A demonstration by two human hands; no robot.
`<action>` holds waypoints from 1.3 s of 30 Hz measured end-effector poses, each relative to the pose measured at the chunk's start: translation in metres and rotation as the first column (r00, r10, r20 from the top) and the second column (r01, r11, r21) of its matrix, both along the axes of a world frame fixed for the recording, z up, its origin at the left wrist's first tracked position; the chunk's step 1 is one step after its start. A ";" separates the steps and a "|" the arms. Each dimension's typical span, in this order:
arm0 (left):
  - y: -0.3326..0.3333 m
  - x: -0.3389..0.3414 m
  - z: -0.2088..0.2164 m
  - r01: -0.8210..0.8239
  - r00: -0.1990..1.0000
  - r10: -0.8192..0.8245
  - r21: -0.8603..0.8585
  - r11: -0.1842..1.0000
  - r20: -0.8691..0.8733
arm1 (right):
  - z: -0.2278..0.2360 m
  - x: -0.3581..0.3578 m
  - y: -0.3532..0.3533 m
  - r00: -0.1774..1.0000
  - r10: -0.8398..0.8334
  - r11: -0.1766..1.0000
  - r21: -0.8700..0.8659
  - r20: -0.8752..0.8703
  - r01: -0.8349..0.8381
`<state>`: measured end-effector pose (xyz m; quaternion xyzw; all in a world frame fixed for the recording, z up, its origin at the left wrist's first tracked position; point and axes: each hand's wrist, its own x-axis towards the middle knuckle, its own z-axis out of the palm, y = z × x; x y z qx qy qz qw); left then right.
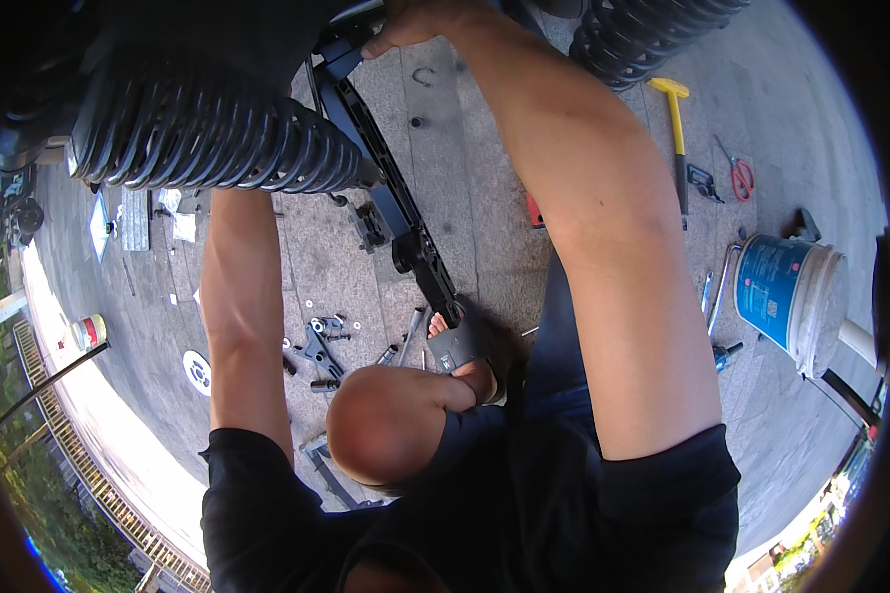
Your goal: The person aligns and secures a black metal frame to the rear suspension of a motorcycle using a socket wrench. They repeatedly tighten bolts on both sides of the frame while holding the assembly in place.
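Black frame bar (391, 188) under right hand (415, 25)

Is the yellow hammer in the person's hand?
No, the yellow hammer lies alone on the paved ground, while the right hand grips the black frame up at the top.

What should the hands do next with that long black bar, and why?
Probably steady it first. The right hand grips the top of the long black bar, whose lower end rests by the foot. The left hand is hidden behind the black coil spring.
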<state>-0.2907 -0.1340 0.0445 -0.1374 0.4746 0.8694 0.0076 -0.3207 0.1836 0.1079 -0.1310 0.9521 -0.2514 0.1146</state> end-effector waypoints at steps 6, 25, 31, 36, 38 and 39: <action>-0.005 -0.007 -0.003 -0.030 0.999 0.030 0.001 1.000 -0.018 | 0.012 0.007 -0.002 1.000 0.011 1.000 -0.003 0.027 -0.011; 0.114 0.225 -0.025 0.476 0.869 -0.403 -0.263 0.839 0.286 | -0.080 -0.056 -0.022 0.983 -0.043 0.971 0.224 -0.179 0.083; 0.127 0.201 -0.016 0.463 0.840 -0.312 -0.288 0.838 0.445 | -0.083 -0.065 -0.020 0.964 0.013 0.970 0.239 -0.266 0.053; 0.126 0.196 -0.026 0.460 0.857 -0.284 -0.392 0.796 0.429 | -0.082 -0.067 -0.013 0.941 0.073 0.970 0.241 -0.331 0.009; 0.125 0.196 -0.027 0.476 0.839 -0.279 -0.381 0.792 0.468 | -0.086 -0.073 -0.014 0.938 0.131 0.945 0.327 -0.319 -0.021; 0.125 0.196 -0.027 0.469 0.843 -0.275 -0.384 0.795 0.462 | -0.088 -0.076 -0.016 0.953 0.065 0.941 0.335 -0.297 0.040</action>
